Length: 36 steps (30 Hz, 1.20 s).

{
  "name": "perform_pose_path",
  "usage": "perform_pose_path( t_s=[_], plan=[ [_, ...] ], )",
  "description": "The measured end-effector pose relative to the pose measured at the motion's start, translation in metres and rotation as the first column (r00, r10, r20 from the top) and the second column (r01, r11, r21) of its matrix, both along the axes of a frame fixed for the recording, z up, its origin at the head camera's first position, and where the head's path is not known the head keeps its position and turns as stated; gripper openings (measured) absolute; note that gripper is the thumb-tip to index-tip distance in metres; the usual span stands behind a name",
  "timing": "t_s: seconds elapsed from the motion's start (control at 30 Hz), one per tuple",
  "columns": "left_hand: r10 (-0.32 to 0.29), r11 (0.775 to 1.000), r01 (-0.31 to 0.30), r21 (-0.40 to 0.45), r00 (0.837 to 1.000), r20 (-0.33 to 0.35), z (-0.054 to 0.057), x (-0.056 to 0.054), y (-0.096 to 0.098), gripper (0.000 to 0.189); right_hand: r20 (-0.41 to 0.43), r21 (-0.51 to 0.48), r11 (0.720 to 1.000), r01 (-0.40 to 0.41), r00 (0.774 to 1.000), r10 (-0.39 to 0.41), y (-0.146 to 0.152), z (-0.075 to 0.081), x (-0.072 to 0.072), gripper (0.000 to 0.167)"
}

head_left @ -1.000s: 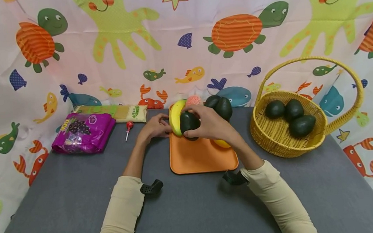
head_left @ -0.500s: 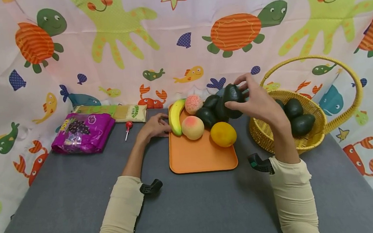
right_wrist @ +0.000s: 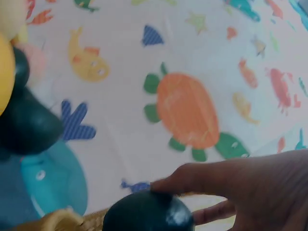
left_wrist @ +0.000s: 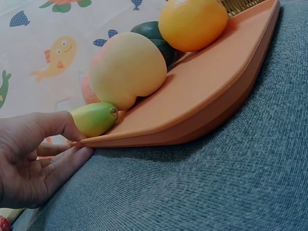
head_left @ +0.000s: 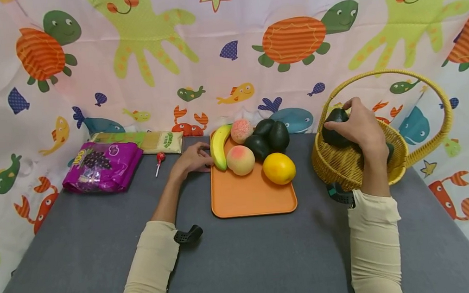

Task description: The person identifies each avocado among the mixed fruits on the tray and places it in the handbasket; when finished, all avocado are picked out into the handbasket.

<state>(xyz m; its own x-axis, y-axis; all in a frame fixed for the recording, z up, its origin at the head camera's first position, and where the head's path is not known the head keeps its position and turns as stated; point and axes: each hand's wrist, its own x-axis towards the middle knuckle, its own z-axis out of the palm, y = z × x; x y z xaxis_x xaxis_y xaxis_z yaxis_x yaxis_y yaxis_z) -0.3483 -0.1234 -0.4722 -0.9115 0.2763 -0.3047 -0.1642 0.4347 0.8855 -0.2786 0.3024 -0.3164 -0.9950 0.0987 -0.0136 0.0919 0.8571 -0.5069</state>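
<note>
My left hand (head_left: pixel 195 158) pinches the left rim of the orange tray (head_left: pixel 254 205), thumb above and fingers below in the left wrist view. Beside that thumb lies a banana (head_left: pixel 219 148). The tray also carries a peach (head_left: pixel 241 160), a pink rough-skinned round fruit (head_left: pixel 242 131), a yellow-orange fruit (head_left: pixel 279 168) and three dark avocados (head_left: pixel 278 135). My right hand (head_left: pixel 362 123) grips another avocado (head_left: pixel 336 130) at the left side of the yellow wicker basket (head_left: pixel 333 175). Its thumb lies on that avocado in the right wrist view. The hand and wrist largely hide other avocados in the basket.
A purple bag with a grape picture (head_left: pixel 102 167) lies at the left, against a long flat pack (head_left: pixel 160 142). A red lollipop (head_left: pixel 160 157) is between them and my left hand. The basket's tall handle (head_left: pixel 438 86) arches over it. A printed curtain stands behind.
My right hand has carried the avocado rightward from over the tray to the basket, uncovering the peach and the yellow-orange fruit. My left hand has stayed at the tray rim.
</note>
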Motion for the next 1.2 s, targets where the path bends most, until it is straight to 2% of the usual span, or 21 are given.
perform_pose_path(
  t_s=[0.07,0.2,0.3,0.4,0.6,0.87,1.03,1.2],
  plan=[
    [0.006,1.000,-0.006,-0.001,1.000,0.000,-0.001,0.000,0.000,0.066,0.047,0.036,0.999,0.002,0.999,-0.003,0.005,-0.008,-0.007,0.076],
    [0.012,1.000,-0.011,0.009,1.000,-0.010,-0.002,-0.001,0.000,0.065,0.138,0.082,0.996,-0.031,0.990,0.019,0.012,-0.026,-0.022,0.052],
    [0.007,1.000,-0.006,0.021,1.000,-0.012,-0.003,-0.001,0.002,0.065,0.227,0.104,0.991,-0.082,0.972,0.057,0.015,-0.037,-0.029,0.040],
    [0.007,1.000,-0.007,0.030,1.000,-0.006,-0.003,-0.001,0.003,0.065,0.289,0.118,0.985,-0.128,0.953,0.089,0.017,-0.041,-0.030,0.034],
    [-0.003,1.000,0.003,0.017,1.000,-0.004,0.000,0.001,0.001,0.069,0.307,0.122,0.981,-0.153,0.945,0.110,0.019,-0.035,-0.025,0.027],
    [-0.004,1.000,0.004,0.015,1.000,0.031,0.000,0.001,-0.002,0.072,0.310,0.118,0.980,-0.162,0.943,0.119,0.017,-0.030,-0.021,0.036],
    [-0.005,1.000,0.005,0.007,1.000,0.011,-0.001,0.001,-0.001,0.070,0.305,0.125,0.980,-0.156,0.946,0.112,0.017,-0.028,-0.019,0.042],
    [-0.004,1.000,0.004,0.008,1.000,-0.004,0.001,0.003,-0.001,0.069,0.263,0.131,0.978,-0.162,0.957,0.123,0.012,-0.023,-0.017,0.048]
  ],
)
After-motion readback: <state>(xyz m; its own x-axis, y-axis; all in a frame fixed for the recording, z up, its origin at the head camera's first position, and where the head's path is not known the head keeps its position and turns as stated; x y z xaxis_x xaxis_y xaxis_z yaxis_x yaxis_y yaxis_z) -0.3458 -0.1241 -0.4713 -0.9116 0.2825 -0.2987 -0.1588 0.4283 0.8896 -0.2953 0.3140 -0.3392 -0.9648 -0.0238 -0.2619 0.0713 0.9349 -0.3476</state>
